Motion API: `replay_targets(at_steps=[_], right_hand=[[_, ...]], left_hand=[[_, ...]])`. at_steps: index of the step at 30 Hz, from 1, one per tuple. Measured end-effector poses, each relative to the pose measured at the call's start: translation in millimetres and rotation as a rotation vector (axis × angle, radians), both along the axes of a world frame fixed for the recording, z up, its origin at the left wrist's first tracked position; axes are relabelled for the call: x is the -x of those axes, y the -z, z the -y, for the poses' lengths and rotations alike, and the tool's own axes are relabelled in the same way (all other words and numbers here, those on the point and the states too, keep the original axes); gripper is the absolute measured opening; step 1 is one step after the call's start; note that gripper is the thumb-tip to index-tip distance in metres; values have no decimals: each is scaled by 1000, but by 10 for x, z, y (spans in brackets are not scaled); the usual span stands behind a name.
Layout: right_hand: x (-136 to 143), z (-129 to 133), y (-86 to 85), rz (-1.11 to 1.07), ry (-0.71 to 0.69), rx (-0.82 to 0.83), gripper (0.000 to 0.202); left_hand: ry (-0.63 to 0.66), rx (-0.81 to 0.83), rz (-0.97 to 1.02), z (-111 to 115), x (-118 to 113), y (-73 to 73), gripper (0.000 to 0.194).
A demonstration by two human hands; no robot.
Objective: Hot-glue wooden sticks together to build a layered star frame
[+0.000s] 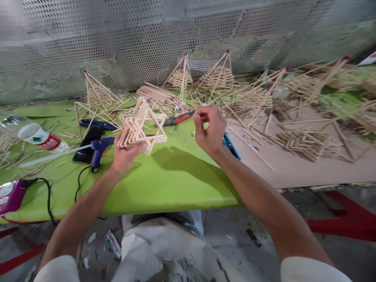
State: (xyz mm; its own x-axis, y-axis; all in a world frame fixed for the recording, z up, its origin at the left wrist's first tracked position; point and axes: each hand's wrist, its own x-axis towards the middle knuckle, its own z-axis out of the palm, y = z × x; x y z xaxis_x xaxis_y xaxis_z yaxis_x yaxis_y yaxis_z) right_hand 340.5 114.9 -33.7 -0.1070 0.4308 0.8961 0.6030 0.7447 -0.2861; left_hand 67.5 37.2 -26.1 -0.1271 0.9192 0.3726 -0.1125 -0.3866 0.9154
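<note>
My left hand (126, 156) grips a star-shaped stack of thin wooden sticks (142, 127), tilted above the green table covering. To the right my right hand (210, 127) hovers apart from the star, thumb and fingers curled into a pinch. Whatever it may hold is too small to make out. Behind my right wrist lies a blue tool (231, 146), perhaps a utility knife. Red-handled pliers (182, 118) rest between the two hands. Just left of my left hand is a blue glue gun (100, 150) with a long glue stick in its back.
Several stick pyramids (219, 74) stand along a perforated metal screen (123, 43). Loose sticks (160, 97) are piled before them. At left are a water bottle (38, 135), a black phone (88, 145) and a purple power strip (11, 196). Another star stack (308, 143) lies right.
</note>
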Motion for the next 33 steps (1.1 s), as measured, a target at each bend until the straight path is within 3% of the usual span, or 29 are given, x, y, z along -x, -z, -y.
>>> replay_targets(at_steps=[4, 11, 16, 19, 27, 33], right_hand=[[-8, -50, 51, -6, 26, 139, 24], [131, 242, 58, 52, -59, 282, 33], [177, 137, 89, 55, -128, 428, 28], [213, 76, 99, 2, -242, 529, 22], [540, 281, 61, -225, -723, 779, 46], [619, 310, 42, -384, -907, 872, 46]], left_hand=[[41, 17, 23, -2, 0, 1, 46], [100, 81, 118, -24, 43, -20, 55], [220, 121, 129, -11, 71, -65, 52], [279, 122, 138, -2, 67, -59, 57], [460, 170, 106, 73, -71, 6, 53], [535, 223, 53, 80, -132, 108, 48]])
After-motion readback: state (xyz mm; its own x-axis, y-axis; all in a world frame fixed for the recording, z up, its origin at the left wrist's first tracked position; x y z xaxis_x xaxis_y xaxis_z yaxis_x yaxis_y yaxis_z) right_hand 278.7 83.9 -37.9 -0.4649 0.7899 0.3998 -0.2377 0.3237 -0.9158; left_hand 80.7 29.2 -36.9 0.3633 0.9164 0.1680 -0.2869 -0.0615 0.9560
